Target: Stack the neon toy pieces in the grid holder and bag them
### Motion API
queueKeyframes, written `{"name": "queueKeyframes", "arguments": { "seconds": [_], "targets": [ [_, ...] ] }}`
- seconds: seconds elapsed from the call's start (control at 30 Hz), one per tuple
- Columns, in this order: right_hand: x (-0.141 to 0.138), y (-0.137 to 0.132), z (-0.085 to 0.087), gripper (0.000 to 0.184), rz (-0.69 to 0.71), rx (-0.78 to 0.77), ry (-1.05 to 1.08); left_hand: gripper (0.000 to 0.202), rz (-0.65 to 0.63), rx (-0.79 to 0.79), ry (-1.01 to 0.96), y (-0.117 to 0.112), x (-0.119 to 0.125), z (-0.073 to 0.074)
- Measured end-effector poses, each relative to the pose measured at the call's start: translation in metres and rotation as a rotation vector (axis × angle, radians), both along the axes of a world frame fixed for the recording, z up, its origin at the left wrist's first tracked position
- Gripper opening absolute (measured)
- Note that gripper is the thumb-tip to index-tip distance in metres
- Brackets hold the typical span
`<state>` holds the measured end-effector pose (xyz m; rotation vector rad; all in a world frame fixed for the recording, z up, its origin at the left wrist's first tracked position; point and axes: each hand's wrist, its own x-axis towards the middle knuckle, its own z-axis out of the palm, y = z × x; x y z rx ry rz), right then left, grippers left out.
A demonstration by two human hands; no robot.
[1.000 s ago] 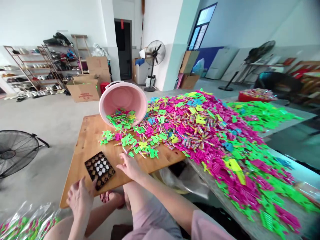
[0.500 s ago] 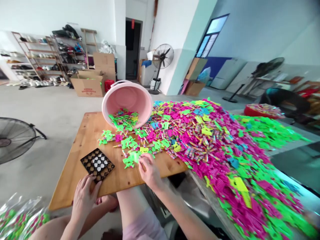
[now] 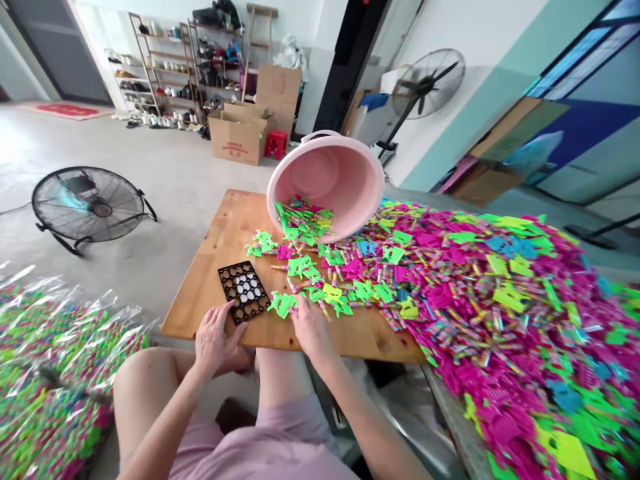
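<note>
Spread flat, the left hand (image 3: 215, 337) touches the black grid tray (image 3: 245, 291); the right hand (image 3: 310, 328), grip unclear, fingers the green plastic pieces (image 3: 283, 304), with the tipped pink bucket (image 3: 340, 170) at 12 o'clock.

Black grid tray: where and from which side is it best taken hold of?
Probably its near rim, from the near side: the black grid tray lies flat, thin, near the front edge of the wooden board, beside the left hand; green pieces crowd its right.
</note>
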<state>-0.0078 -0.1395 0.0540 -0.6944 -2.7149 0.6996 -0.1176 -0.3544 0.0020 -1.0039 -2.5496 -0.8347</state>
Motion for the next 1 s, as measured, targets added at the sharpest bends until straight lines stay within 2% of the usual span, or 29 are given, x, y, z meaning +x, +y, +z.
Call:
{"name": "queueKeyframes", "arguments": {
  "seconds": [0.1, 0.17, 0.23, 0.33, 0.43, 0.53, 0.63, 0.73, 0.87, 1.0],
  "targets": [
    [-0.022, -0.008, 0.007, 0.04, 0.041, -0.298, 0.175, 0.045, 0.015, -0.01, -0.021, 0.003, 0.001, 0.002],
    [-0.039, -0.019, 0.004, 0.024, 0.116, -0.483, 0.183, 0.042, 0.015, -0.009, -0.031, 0.003, 0.001, 0.002],
    [-0.054, -0.03, -0.002, 0.014, 0.156, -0.567, 0.171, 0.04, 0.007, -0.001, -0.037, 0.002, 0.001, 0.003],
    [-0.066, -0.045, -0.012, 0.021, 0.122, -0.605, 0.24, 0.038, -0.021, 0.012, -0.042, -0.001, 0.002, 0.002],
    [-0.068, -0.055, -0.018, 0.036, 0.116, -0.812, 0.31, 0.038, -0.061, 0.014, -0.05, -0.005, 0.002, 0.002],
    [-0.066, -0.062, -0.021, 0.048, 0.199, -0.96, 0.301, 0.046, -0.079, 0.013, -0.057, -0.007, 0.002, 0.002],
    [-0.065, -0.063, -0.021, 0.032, 0.317, -0.903, 0.232, 0.048, -0.083, 0.009, -0.061, -0.007, 0.002, 0.003],
    [-0.061, -0.059, -0.017, 0.016, 0.356, -0.634, 0.186, 0.043, -0.101, 0.0, -0.064, -0.006, 0.003, 0.006],
    [-0.056, -0.062, -0.014, 0.014, 0.382, -0.349, 0.146, 0.042, -0.105, -0.003, -0.064, -0.005, 0.003, 0.007],
    [-0.055, -0.078, -0.019, 0.015, 0.457, -0.153, 0.097, 0.025, -0.112, -0.003, -0.071, -0.005, 0.003, 0.006]
  ]
}}
